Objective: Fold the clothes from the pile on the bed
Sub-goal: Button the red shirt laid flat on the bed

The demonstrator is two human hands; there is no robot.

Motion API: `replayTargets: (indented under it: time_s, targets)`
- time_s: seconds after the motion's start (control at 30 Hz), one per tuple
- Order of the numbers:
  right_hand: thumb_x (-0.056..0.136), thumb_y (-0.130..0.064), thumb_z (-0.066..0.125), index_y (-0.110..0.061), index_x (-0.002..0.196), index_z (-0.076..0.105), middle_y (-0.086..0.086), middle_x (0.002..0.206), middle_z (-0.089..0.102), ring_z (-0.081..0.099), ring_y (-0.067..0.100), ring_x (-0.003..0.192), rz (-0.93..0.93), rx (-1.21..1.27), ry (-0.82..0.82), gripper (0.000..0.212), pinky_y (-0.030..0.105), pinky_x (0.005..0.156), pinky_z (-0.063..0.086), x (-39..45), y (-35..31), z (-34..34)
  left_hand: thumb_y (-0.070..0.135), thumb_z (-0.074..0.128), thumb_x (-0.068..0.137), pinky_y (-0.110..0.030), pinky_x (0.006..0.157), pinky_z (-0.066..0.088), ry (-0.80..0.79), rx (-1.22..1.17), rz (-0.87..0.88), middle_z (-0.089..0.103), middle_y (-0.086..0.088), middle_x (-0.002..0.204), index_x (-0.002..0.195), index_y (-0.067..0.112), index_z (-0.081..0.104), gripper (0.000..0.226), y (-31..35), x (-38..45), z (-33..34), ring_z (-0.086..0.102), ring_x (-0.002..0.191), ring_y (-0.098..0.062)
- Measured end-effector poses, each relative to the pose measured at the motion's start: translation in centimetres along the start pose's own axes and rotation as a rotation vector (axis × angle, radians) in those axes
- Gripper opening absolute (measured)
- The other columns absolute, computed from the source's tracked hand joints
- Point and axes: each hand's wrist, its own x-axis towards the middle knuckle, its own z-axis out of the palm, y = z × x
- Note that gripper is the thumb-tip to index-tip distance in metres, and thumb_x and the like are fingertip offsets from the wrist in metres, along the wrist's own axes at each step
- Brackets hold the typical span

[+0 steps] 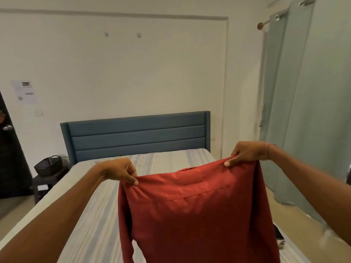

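Red shirt (197,209) held up over foot end of bed (106,190), long axis hanging straight down, shoulders pinched by left hand (121,170) and right hand (247,152), right slightly higher.

I log a blue padded headboard (138,133) against the white wall (114,63); a black basket (48,165) on a dark side table (45,184) left of it; pale curtains (303,92) at right; a paper notice (24,91) on the wall at left.
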Motion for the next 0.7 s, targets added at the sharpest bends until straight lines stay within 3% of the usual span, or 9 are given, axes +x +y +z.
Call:
replayTargets:
  time_s: [0.07,0.13,0.2,0.27,0.37,0.47,0.53,0.63,0.7]
  targets:
    - [0.09,-0.039,0.072,-0.013,0.102,0.08,0.006,0.101,0.078,0.074,0.02,0.093,-0.021,0.11,-0.145,0.03,0.028,0.087,0.058,-0.4,0.4,-0.2,0.026,0.081,0.084,-0.027,0.091,0.057,0.029,-0.042,-0.021,0.078,0.0,0.088,0.084,0.017,0.079,0.01,-0.4,0.0,0.2,0.071,0.085,-0.012]
    - [0.092,-0.025,0.072,-0.009,0.101,0.079,0.009,0.1,0.077,0.073,0.022,0.094,-0.093,0.222,-0.168,0.02,0.027,0.084,0.057,-0.2,1.0,-0.3,0.02,0.083,0.082,-0.026,0.084,0.057,0.08,-0.114,-0.02,0.077,-0.002,0.083,0.08,0.013,0.077,0.01,-0.9,-0.2,0.2,0.07,0.081,-0.013]
    - [0.089,-0.019,0.075,-0.015,0.085,0.081,0.003,0.086,0.077,0.07,0.013,0.081,-0.175,0.257,-0.053,0.008,0.02,0.075,0.054,0.2,1.2,0.0,0.013,0.085,0.078,-0.025,0.073,0.055,0.195,-0.171,0.007,0.073,-0.002,0.072,0.07,0.011,0.071,0.016,-1.1,-0.1,-0.2,0.068,0.072,-0.013]
    - [0.082,-0.019,0.081,-0.015,0.083,0.082,0.004,0.084,0.077,0.07,0.013,0.08,-0.214,0.255,0.099,0.004,0.022,0.077,0.057,1.1,1.1,0.2,0.005,0.085,0.076,-0.025,0.066,0.053,0.349,-0.21,0.034,0.069,-0.004,0.063,0.064,0.01,0.064,0.025,-1.2,0.0,-0.6,0.067,0.064,-0.015]
    - [0.068,-0.015,0.091,-0.009,0.08,0.081,0.008,0.081,0.076,0.071,0.021,0.08,-0.226,0.296,0.293,0.016,0.026,0.074,0.059,2.4,0.8,0.8,0.001,0.081,0.08,-0.023,0.061,0.054,0.433,-0.24,0.052,0.07,-0.007,0.064,0.069,0.006,0.064,0.021,-1.0,-0.1,-1.2,0.067,0.062,-0.016]
    - [0.06,-0.018,0.096,-0.013,0.072,0.077,0.006,0.076,0.074,0.068,0.018,0.074,-0.187,0.278,0.39,0.022,0.024,0.067,0.056,3.4,0.6,1.7,0.007,0.075,0.088,-0.027,0.073,0.058,0.287,-0.222,0.004,0.074,-0.012,0.083,0.088,0.0,0.07,0.009,-1.4,0.1,-0.8,0.071,0.081,-0.026]
    - [0.065,-0.027,0.094,-0.015,0.077,0.076,0.006,0.081,0.073,0.065,0.015,0.075,-0.159,0.143,0.308,0.024,0.022,0.066,0.053,3.8,0.3,2.5,0.019,0.073,0.092,-0.031,0.085,0.059,0.134,-0.282,-0.05,0.077,-0.013,0.096,0.099,0.001,0.074,0.02,-1.6,0.5,0.3,0.073,0.095,-0.031]
    - [0.079,-0.037,0.084,-0.012,0.09,0.078,0.008,0.092,0.075,0.065,0.015,0.082,-0.12,0.019,0.149,0.028,0.026,0.075,0.055,4.3,0.5,3.8,0.049,0.07,0.089,-0.033,0.094,0.055,-0.039,-0.301,-0.097,0.077,-0.009,0.1,0.098,0.01,0.079,0.041,-1.2,0.6,2.4,0.073,0.095,-0.022]
    - [0.084,-0.042,0.078,-0.009,0.093,0.079,0.007,0.094,0.076,0.066,0.015,0.084,-0.106,0.006,0.028,0.034,0.03,0.084,0.056,4.3,0.8,4.5,0.049,0.067,0.089,-0.036,0.101,0.053,-0.102,-0.322,-0.076,0.076,-0.01,0.106,0.1,0.011,0.08,0.042,-1.2,0.8,3.7,0.072,0.1,-0.023]
